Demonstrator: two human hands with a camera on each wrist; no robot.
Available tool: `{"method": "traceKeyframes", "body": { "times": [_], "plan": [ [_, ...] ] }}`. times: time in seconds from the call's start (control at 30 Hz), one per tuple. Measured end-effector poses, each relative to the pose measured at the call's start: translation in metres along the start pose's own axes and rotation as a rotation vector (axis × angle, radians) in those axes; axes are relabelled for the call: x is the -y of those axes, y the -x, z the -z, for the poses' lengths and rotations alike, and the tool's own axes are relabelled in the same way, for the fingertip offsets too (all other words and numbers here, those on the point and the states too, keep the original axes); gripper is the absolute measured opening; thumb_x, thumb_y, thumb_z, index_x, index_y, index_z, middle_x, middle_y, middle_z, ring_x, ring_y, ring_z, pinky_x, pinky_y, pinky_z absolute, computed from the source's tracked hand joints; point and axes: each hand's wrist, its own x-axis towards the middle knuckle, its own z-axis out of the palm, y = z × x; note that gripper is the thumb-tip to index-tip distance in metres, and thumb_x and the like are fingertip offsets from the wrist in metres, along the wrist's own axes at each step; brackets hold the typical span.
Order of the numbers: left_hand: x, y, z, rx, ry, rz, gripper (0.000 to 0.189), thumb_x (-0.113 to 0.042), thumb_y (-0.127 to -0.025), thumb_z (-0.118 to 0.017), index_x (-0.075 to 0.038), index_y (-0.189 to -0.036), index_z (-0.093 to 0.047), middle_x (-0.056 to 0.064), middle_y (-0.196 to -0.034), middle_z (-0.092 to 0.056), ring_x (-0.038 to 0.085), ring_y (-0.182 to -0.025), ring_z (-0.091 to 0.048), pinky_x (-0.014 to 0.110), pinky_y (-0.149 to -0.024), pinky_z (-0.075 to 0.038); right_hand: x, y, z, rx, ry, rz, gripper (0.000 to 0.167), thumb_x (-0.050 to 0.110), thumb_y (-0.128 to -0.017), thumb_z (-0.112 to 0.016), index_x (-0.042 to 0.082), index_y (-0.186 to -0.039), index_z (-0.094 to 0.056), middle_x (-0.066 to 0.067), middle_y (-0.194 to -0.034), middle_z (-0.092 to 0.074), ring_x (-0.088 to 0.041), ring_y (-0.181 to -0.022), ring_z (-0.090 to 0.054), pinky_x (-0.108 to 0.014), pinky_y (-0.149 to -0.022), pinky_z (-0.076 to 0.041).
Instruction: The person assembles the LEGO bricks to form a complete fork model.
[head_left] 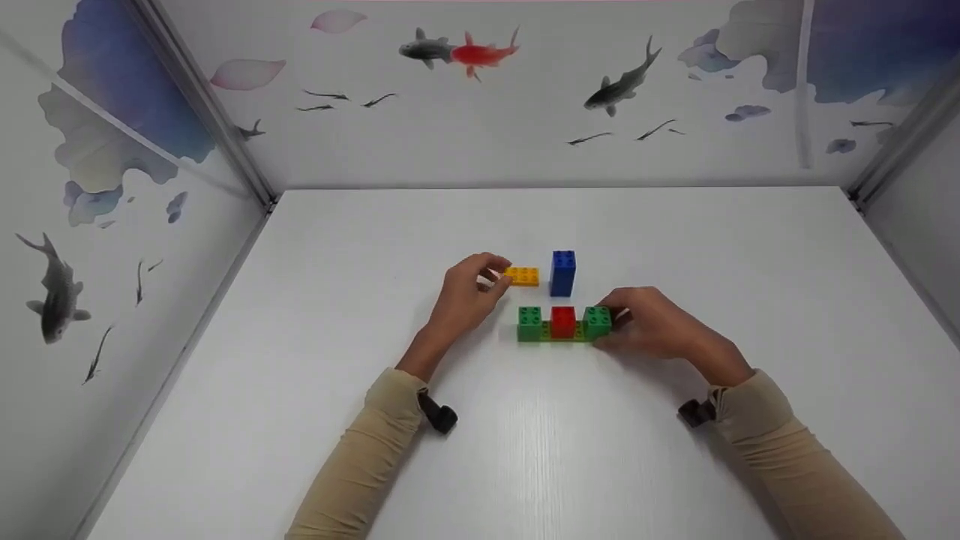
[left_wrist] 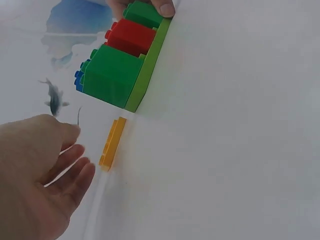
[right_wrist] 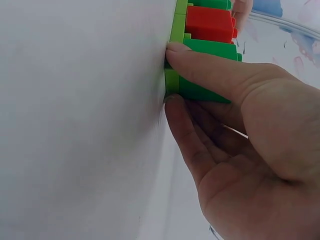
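On the table stands a toy brick assembly [head_left: 562,337]: a light green base carrying a green brick [left_wrist: 112,75] at each end and a red brick [head_left: 563,322] between them. My right hand [head_left: 649,324] grips its right end, thumb on the near side and fingers round the end, as the right wrist view shows. A flat yellow brick [head_left: 523,277] lies behind the assembly. My left hand [head_left: 471,292] is at its left end, thumb and fingers spread apart. In the left wrist view a gap shows between that hand and the yellow brick.
Upright behind the assembly, right of the yellow brick, is a tall blue brick stack [head_left: 562,274]. White panels with painted fish stand at the back and sides of the white table [head_left: 525,450]. Each sleeve cuff has a black wrist camera [head_left: 441,416].
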Motion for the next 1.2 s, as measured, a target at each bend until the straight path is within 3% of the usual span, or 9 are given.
{"method": "traceKeyframes", "body": {
  "times": [0.1,0.23,0.43,0.6,0.97,1.2],
  "plan": [
    [0.002,-0.007,-0.003,-0.007,-0.049,0.042,0.039,-0.014,-0.103,-0.075,-0.010,-0.142,-0.066,0.009,-0.140,-0.068,0.021,-0.120,-0.066,0.033,-0.101,-0.062,-0.001,0.000,0.001,-0.004,0.003,-0.003,0.039,0.013,-0.090,-0.089,0.005,-0.126,-0.078,-0.009,-0.120,-0.078,-0.025,-0.108,-0.073,-0.050,-0.101,-0.064],
    [0.002,-0.013,-0.007,0.042,-0.091,0.117,0.050,-0.013,-0.102,-0.076,-0.014,-0.150,-0.061,0.007,-0.152,-0.061,0.023,-0.130,-0.062,0.034,-0.111,-0.058,0.000,-0.001,0.002,-0.004,0.000,-0.015,0.040,0.014,-0.089,-0.090,0.006,-0.127,-0.078,-0.008,-0.120,-0.078,-0.024,-0.108,-0.074,-0.048,-0.101,-0.064],
    [0.000,-0.016,-0.008,0.102,-0.129,0.156,0.049,-0.014,-0.103,-0.075,-0.013,-0.150,-0.062,0.005,-0.147,-0.065,0.021,-0.132,-0.060,0.035,-0.118,-0.053,0.003,0.000,0.006,-0.026,-0.017,0.014,0.041,0.012,-0.089,-0.090,0.007,-0.128,-0.077,-0.008,-0.121,-0.078,-0.025,-0.110,-0.075,-0.049,-0.101,-0.064],
    [0.002,-0.015,-0.006,0.113,-0.121,0.145,0.043,-0.015,-0.104,-0.074,-0.011,-0.146,-0.064,0.006,-0.137,-0.067,0.021,-0.127,-0.060,0.035,-0.116,-0.053,0.006,0.003,0.011,-0.060,-0.034,0.059,0.038,0.005,-0.088,-0.088,0.004,-0.124,-0.077,-0.009,-0.118,-0.079,-0.028,-0.108,-0.077,-0.049,-0.099,-0.065],
    [0.006,-0.003,0.001,0.087,-0.004,0.107,0.033,-0.017,-0.102,-0.077,-0.013,-0.135,-0.073,0.002,-0.127,-0.070,0.018,-0.114,-0.065,0.033,-0.107,-0.058,0.011,0.006,0.021,-0.091,-0.069,0.051,0.038,0.007,-0.089,-0.089,0.008,-0.125,-0.077,-0.006,-0.116,-0.077,-0.025,-0.109,-0.076,-0.050,-0.100,-0.064],
    [0.003,0.010,0.004,0.170,0.068,0.046,0.032,-0.012,-0.101,-0.077,-0.012,-0.132,-0.073,0.002,-0.128,-0.070,0.019,-0.116,-0.065,0.035,-0.107,-0.059,0.016,0.007,0.024,-0.096,-0.056,0.068,0.038,0.010,-0.089,-0.090,0.009,-0.125,-0.077,-0.004,-0.116,-0.077,-0.024,-0.109,-0.076,-0.050,-0.100,-0.064]
  ]
}}
